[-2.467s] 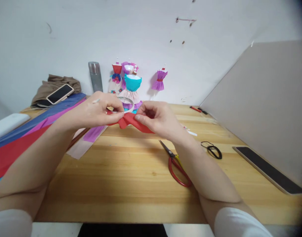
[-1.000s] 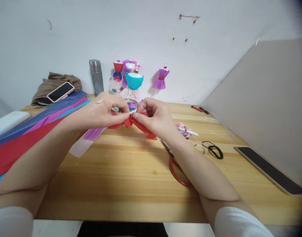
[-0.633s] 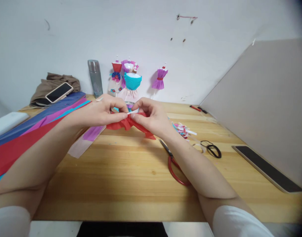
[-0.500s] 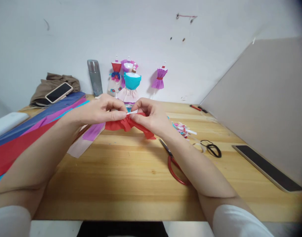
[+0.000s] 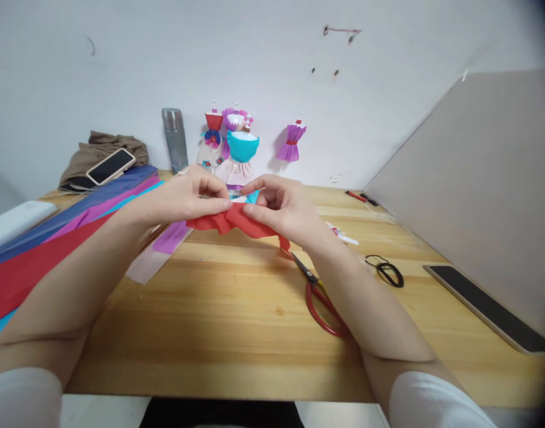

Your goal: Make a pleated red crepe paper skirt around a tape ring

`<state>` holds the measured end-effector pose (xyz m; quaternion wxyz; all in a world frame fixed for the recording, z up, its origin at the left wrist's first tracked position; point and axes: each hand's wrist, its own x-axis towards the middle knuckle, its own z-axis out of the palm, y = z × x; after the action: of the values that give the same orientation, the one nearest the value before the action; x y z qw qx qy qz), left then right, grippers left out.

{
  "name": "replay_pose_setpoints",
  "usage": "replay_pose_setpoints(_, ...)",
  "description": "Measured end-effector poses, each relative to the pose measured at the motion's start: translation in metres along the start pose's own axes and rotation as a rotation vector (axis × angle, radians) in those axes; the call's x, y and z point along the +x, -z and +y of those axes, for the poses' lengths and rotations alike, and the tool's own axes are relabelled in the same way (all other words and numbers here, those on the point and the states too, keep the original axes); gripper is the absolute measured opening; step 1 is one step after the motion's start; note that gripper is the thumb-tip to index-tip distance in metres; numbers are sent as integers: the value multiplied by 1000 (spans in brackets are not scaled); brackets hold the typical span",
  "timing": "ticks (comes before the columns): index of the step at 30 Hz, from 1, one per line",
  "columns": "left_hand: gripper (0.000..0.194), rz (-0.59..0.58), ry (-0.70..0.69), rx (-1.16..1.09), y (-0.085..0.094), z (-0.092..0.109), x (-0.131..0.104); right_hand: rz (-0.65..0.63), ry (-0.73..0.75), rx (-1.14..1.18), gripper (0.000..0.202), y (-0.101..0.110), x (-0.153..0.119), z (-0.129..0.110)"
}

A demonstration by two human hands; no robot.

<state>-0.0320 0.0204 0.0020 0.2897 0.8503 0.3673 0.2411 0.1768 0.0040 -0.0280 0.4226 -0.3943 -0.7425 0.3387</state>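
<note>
Above the middle of the table, a ruffled red strip [image 5: 236,219] of crepe paper or thin cloth spans both hands. My left hand [image 5: 189,193] pinches its upper edge between thumb and fingers. On the other side, my right hand [image 5: 283,205] holds the edge under its thumb, the index finger lifted a little apart. A small white piece [image 5: 239,200] shows behind the red edge between the fingertips. Just past the hands stands a mini dress form with a turquoise top and pale skirt [image 5: 242,148]. Red-handled scissors [image 5: 319,303] lie partly under my right forearm.
Folded coloured sheets [image 5: 53,261] cover the left side, with a phone [image 5: 112,166] and brown cloth [image 5: 94,151] behind. A grey flask [image 5: 175,139] and more dressed forms [image 5: 292,142] stand by the wall. To the right are black bands [image 5: 388,273] and a dark tablet-like slab [image 5: 486,306].
My right thumb has shifted right along the red strip's edge, and its index finger has lifted away. The white piece is now less visible. The view has shifted slightly left.
</note>
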Motion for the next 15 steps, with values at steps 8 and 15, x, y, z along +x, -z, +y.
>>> replay_pose_setpoints(8,23,52,-291,255,6,-3,-2,-63,75,-132,18,7,-2,-4)
replay_pose_setpoints(15,22,59,-357,354,1,-6,-2,-31,116,-128,19,6,-6,-8)
